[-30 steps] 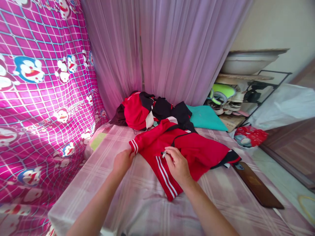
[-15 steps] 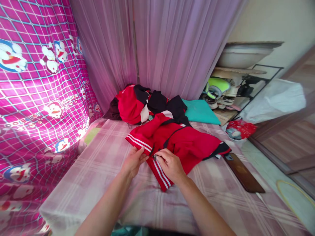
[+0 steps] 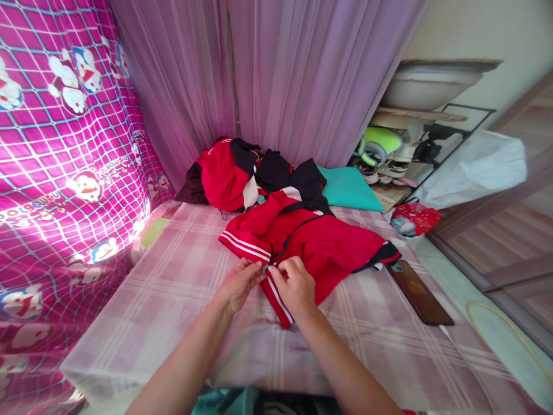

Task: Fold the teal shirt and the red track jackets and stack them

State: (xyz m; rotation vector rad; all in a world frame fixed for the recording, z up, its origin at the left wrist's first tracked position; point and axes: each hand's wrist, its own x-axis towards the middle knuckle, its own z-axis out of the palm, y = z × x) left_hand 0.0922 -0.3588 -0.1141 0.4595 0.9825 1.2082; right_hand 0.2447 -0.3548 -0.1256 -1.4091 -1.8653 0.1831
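A red jacket (image 3: 332, 242) with white-striped edges and dark zipper tape lies spread on the checked bedcover. My left hand (image 3: 239, 283) is closed in a pinch at the lower end of the jacket's zipper (image 3: 271, 260), beside the left striped edge. Facing it, my right hand (image 3: 296, 286) pinches the same spot, its thumb and forefinger almost touching the left fingertips. A small metal part shows between the fingers, too small to make out fully. The right hand covers part of the other striped edge.
Behind the jacket sits a pile of red and black clothes (image 3: 224, 178), with a folded turquoise cloth (image 3: 352, 189) to its right. A brown phone (image 3: 421, 294) on a white cable lies at the right. A shoe rack (image 3: 453, 144) stands beyond the bed.
The right hand has turned and drawn closer to the left fingertips at the zipper. The view has shifted slightly; the jacket stays in place on the bedcover.
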